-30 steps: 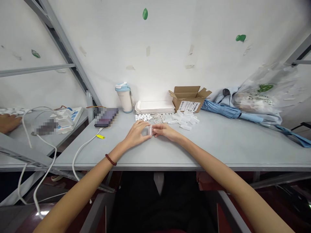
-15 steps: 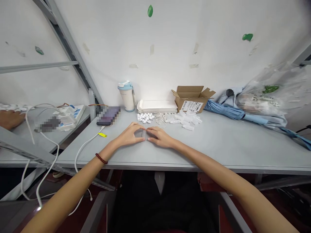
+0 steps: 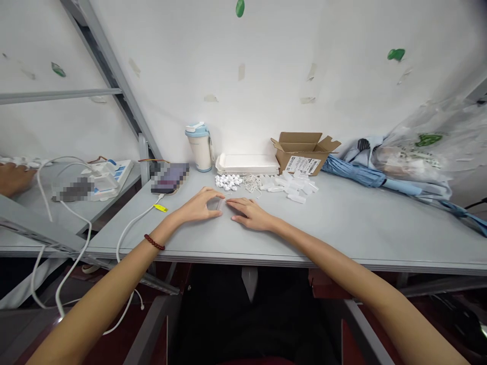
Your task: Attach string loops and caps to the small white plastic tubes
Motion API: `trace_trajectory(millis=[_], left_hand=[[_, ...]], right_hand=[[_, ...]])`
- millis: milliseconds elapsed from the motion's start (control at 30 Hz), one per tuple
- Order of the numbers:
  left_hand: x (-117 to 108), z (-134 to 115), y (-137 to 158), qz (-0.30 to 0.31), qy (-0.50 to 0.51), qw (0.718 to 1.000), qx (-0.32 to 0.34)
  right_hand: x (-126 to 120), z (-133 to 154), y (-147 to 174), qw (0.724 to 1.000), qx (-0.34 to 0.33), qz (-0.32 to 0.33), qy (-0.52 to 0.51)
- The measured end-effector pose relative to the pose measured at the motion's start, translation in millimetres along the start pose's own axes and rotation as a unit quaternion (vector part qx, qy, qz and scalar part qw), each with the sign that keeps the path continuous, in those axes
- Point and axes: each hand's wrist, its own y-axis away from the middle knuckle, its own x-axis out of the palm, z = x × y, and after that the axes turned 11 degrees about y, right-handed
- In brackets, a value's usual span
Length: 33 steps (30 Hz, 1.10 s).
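Observation:
My left hand [image 3: 201, 205] pinches a small clear plastic tube [image 3: 220, 204] by its ends, between thumb and fingertips, just over the table. Just to the right of it is my right hand [image 3: 251, 214], its fingers stretched and thumb apart, with nothing visible in it. A thin bit of string [image 3: 228, 193] shows near the fingertips. Behind the hands lie a pile of small white caps [image 3: 228, 181], a tangle of white strings [image 3: 251, 183] and several loose clear tubes [image 3: 297, 198].
White trays [image 3: 249, 163] are stacked against the wall beside an open cardboard box [image 3: 300, 152]. A tumbler [image 3: 200, 148] and a phone [image 3: 170, 178] with a white cable stand left. A blue umbrella [image 3: 353, 170] lies right. Another person's hand [image 3: 15, 177] is at far left.
My left hand has shifted slightly left with the clear tube, away from my right hand. The right fingers have straightened, and a gap shows between the hands. The view has tilted slightly.

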Motion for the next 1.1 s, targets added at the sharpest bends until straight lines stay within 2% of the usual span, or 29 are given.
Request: trace_trajectory(millis=[400, 900, 1000, 1100], left_hand=[[-3.4, 0.7, -0.3, 0.014, -0.006, 1.000, 0.003], [-7.0, -1.8, -0.8, 0.022, -0.004, 1.000, 0.003], [-3.3, -9.7, -12.2, -0.007, -0.013, 1.000, 0.012], [8.7, -22.7, -40.6, -0.068, -0.024, 0.997, 0.032]], right_hand=[[-1.2, 0.5, 0.0, 1.000, -0.014, 0.023, 0.010], [-1.6, 1.9, -0.9, 1.000, -0.013, 0.020, 0.003], [-7.9, -4.6, -3.3, 0.999, -0.033, 0.006, -0.007], [-21.7, -24.4, -4.0, 0.998, -0.018, -0.052, -0.011]])
